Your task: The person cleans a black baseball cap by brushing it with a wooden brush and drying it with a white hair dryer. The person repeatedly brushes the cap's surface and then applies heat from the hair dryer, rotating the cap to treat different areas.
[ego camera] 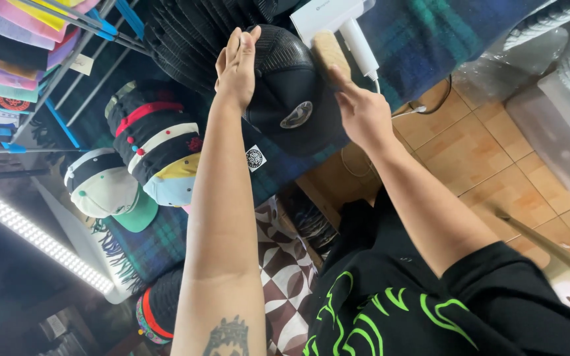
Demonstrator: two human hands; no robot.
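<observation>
Up front: 1 black cap (295, 99), L hand (235, 66) flat on it, R hand (357, 109) open beside.

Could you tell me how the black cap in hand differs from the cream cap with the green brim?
The black cap is dark all over with a mesh back; the cream cap is pale with a green brim. The black cap is touched by the left hand and the right hand; the cream cap lies untouched among stacked caps. Both are brimmed caps.
</observation>
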